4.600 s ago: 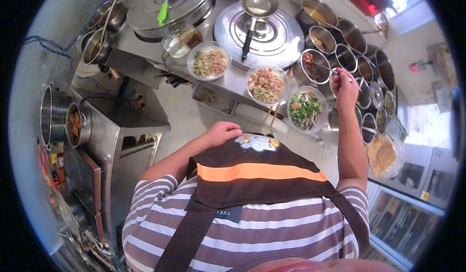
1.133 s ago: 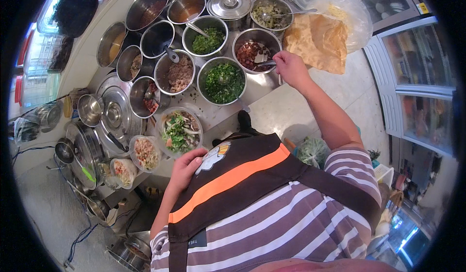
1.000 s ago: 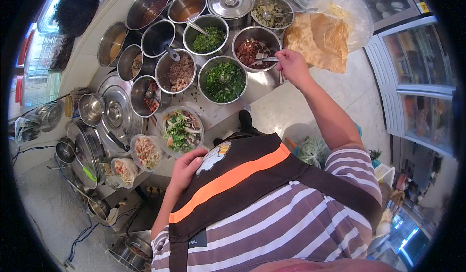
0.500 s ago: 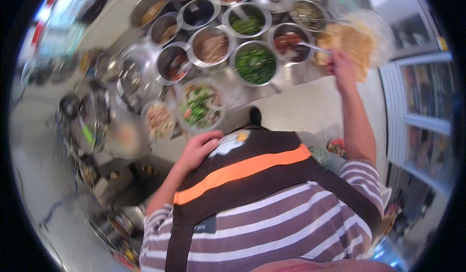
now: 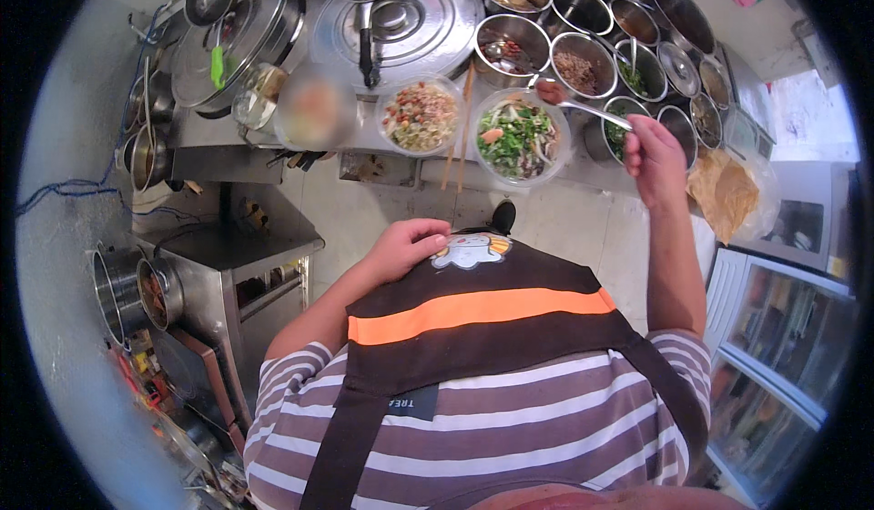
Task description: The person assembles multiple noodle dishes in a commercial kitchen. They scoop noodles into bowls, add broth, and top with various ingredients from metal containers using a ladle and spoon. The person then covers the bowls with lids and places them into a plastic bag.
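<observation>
My right hand is closed round the handle of a metal spoon. A reddish-brown mound sits in the spoon's bowl, raised near the far right rim of a clear round bowl of chopped greens and pale strips. My left hand is empty, fingers loosely stretched against the front of my dark apron. Left of the greens stands another clear bowl of diced mixed food, with a pair of wooden chopsticks lying between the two.
Metal pots of toppings crowd the far right counter, among them one with minced brown food. A small ladle pan rests on a large lidded pot. A brown paper sheet lies at the right, near a glass-door fridge.
The spoon has come out of the pot of red topping and moved left, loaded, toward the bowl of greens. My view has turned, while my left hand stays by the apron.
</observation>
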`<state>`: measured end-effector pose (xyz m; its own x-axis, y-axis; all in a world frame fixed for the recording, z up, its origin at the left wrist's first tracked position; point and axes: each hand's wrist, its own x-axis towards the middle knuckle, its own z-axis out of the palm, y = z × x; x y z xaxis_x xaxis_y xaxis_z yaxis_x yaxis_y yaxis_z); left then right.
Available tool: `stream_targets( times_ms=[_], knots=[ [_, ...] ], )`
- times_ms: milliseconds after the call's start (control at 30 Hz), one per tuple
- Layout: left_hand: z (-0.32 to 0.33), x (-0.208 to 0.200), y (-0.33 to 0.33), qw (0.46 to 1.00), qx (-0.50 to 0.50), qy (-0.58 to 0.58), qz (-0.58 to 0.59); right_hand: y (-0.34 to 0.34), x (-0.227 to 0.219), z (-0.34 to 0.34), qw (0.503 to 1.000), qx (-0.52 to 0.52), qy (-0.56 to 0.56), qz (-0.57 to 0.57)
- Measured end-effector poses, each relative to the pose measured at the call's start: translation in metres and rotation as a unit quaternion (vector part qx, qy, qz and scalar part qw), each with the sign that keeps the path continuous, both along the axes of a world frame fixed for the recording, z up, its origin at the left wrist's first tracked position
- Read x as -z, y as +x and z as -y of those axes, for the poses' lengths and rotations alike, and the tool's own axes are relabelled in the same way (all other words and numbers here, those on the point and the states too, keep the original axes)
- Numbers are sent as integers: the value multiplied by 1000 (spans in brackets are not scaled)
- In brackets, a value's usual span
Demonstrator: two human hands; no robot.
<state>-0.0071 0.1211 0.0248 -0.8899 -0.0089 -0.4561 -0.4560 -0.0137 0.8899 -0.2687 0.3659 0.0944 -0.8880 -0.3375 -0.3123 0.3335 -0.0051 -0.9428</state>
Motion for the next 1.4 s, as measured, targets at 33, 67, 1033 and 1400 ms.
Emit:
stream_targets(
  times_ms=[33, 67, 1033, 1400],
  knots=[
    [7, 0, 11, 1000, -10, -4, -8, 6, 4, 19, 1000, -20, -1, 8],
    [14, -1, 22, 1000, -19, -7, -16, 10, 12, 36, 998, -54, -12, 17],
    [-33, 3, -16, 998, 47, 43, 22, -79, 84, -163, 749, 77, 592, -288],
    [-90, -27, -33, 999, -15, -21, 48, -84, 118, -157, 890, 89, 358, -267]
  ],
)
